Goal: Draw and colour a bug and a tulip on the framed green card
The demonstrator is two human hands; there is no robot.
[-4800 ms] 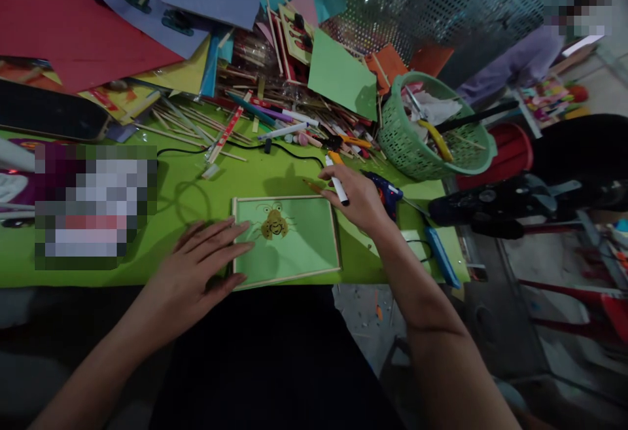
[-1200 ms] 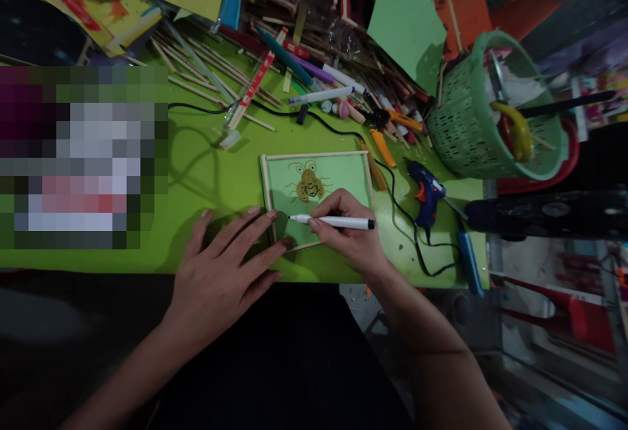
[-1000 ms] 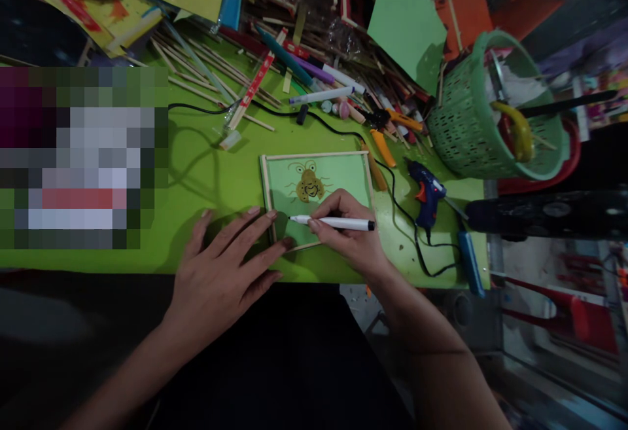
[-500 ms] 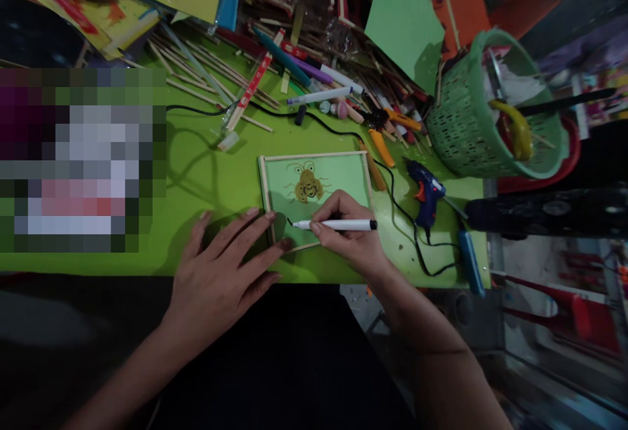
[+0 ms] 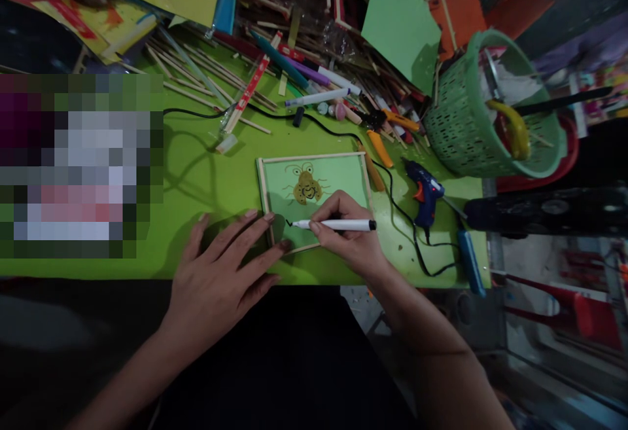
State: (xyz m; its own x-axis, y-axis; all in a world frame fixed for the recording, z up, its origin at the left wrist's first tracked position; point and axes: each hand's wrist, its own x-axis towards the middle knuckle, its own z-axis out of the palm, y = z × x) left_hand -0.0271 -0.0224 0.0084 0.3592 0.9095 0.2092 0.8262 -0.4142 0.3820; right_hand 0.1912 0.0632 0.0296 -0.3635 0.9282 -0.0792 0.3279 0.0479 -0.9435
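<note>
A light green card [image 5: 338,175] edged with thin wooden sticks lies on the green table [image 5: 196,155]. Its upper part carries a brown bug figure [image 5: 307,188] with round eyes and drawn legs. My right hand [image 5: 348,230] is closed around a white marker [image 5: 350,224], whose tip touches the card's lower left beside a small black V-shaped mark [image 5: 289,222]. Spread out flat, my left hand [image 5: 226,260] holds nothing; its fingertips rest at the card's left edge and lower left corner.
A blue glue gun [image 5: 426,191] with a black cable lies right of the card. Behind are orange-handled pliers [image 5: 380,148], several pens, many wooden sticks and coloured sheets [image 5: 402,24]. A green basket [image 5: 456,116] stands at the back right. A pixelated patch covers the left.
The black mark has grown from one short slanted stroke into a V shape. Both hands have stayed almost where they were; the view has shifted slightly.
</note>
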